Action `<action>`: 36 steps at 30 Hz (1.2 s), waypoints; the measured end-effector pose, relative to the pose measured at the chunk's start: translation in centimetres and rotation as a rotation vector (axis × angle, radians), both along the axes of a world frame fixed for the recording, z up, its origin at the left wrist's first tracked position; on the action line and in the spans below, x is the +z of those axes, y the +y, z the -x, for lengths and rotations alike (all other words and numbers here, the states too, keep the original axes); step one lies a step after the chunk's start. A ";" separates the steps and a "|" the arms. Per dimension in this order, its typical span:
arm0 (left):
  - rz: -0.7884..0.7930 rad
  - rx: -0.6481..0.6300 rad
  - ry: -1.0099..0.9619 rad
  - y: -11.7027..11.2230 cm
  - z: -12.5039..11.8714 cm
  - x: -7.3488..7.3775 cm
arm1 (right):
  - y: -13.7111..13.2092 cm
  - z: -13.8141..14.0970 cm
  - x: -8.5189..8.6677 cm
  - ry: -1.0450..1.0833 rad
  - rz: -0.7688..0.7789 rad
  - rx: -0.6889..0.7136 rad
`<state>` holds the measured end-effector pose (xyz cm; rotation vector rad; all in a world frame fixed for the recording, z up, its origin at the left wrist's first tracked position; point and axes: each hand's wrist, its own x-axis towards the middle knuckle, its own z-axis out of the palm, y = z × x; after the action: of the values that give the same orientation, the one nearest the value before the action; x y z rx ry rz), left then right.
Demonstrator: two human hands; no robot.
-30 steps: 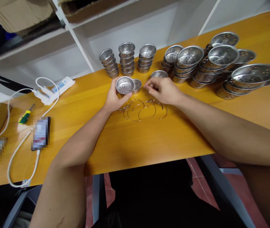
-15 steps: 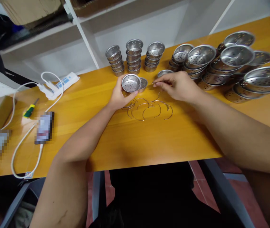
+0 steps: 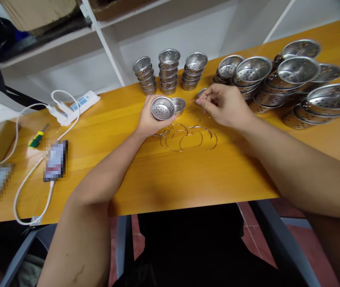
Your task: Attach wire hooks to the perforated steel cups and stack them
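My left hand (image 3: 149, 121) is wrapped round a small perforated steel strainer cup (image 3: 162, 108), held just above the yellow table (image 3: 188, 179). My right hand (image 3: 224, 105) is pinched shut on a thin wire ring that I can barely make out, a little to the right of the cup. Several loose wire rings (image 3: 188, 137) lie on the table below both hands. A second small cup (image 3: 178, 104) sits right behind the held one.
Three stacks of small strainer cups (image 3: 169, 71) stand at the back. Stacks of larger strainer bowls (image 3: 280, 75) fill the right. On the left lie a power strip (image 3: 74, 105), white cable, a screwdriver (image 3: 38, 137) and a phone (image 3: 55, 160). White shelving rises behind the table.
The left hand has lowered and tilted the cup slightly. The right hand has drawn up and back with its pinch, away from the rings on the table.
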<state>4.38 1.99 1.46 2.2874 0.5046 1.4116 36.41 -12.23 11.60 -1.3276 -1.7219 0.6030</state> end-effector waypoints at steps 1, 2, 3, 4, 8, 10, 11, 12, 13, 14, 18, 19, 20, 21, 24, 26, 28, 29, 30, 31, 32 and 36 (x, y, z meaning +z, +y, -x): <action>0.012 0.015 -0.011 0.0 0.0 0.0 | 0.0 0.2 -0.2 -0.016 -0.006 0.013; 0.032 0.025 -0.020 0.0 0.0 0.0 | 0.0 0.3 -0.4 -0.040 -0.012 0.029; 0.059 0.032 -0.024 0.0 0.0 0.0 | 0.0 0.4 -0.5 -0.071 -0.018 0.045; 0.086 0.038 -0.025 -0.1 0.0 0.2 | 0.0 0.4 -0.7 -0.106 -0.020 0.059; 0.108 0.040 -0.015 -0.8 0.1 1.3 | 0.1 0.1 -0.7 -0.208 -0.011 0.056; 0.102 0.030 -0.015 -1.3 0.1 1.9 | 0.2 -0.1 -0.5 -0.202 -0.023 0.039; 0.110 0.029 -0.022 -1.5 0.0 2.1 | 0.2 -0.1 -0.4 -0.181 -0.028 0.034; 0.127 0.029 -0.030 -1.6 -0.1 2.3 | 0.2 -0.1 -0.3 -0.153 -0.029 0.031; 0.146 0.029 -0.038 -1.7 -0.2 2.3 | 0.2 0.0 -0.1 -0.127 -0.026 0.029; 0.162 0.028 -0.044 -1.8 -0.3 2.2 | 0.1 0.2 0.1 -0.108 -0.021 0.026; 0.153 0.007 -0.039 -1.3 -0.7 1.3 | -0.5 1.9 1.8 -0.125 -0.011 0.040; 0.137 -0.002 -0.040 -1.2 -0.7 1.0 | -0.6 2.5 2.3 -0.140 -0.012 0.053; 0.121 -0.010 -0.040 -1.0 -0.7 0.8 | -0.6 3.1 2.9 -0.154 -0.016 0.067; 0.108 -0.017 -0.035 -0.9 -0.7 0.6 | -0.5 3.8 3.4 -0.168 -0.023 0.079; 0.094 -0.017 -0.006 -0.6 -0.7 0.3 | 0.5 5.6 4.7 -0.209 -0.056 0.077; 0.093 -0.013 -0.004 -0.5 -0.7 0.2 | 1.5 6.6 5.0 -0.236 -0.075 0.063; 0.096 -0.013 -0.032 -0.3 -0.7 0.1 | 2.6 7.4 5.0 -0.252 -0.077 0.067; 0.100 -0.010 -0.044 -0.2 -0.7 0.0 | 3.0 7.7 4.8 -0.252 -0.076 0.073; 0.103 -0.006 -0.050 -0.1 -0.7 -0.1 | 3.3 8.0 4.6 -0.247 -0.074 0.077; 0.105 -0.001 -0.050 0.0 -0.8 -0.2 | 3.6 8.2 4.4 -0.240 -0.073 0.079; 0.104 0.003 -0.048 0.2 -0.8 -0.3 | 3.7 8.3 4.2 -0.232 -0.072 0.077; 0.075 -0.004 -0.039 0.4 -0.7 -0.6 | 3.4 8.4 3.8 -0.222 -0.058 0.065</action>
<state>5.12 2.39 0.88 2.1967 0.5312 1.4081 27.98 -8.79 15.37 -1.3427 -1.9538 0.4518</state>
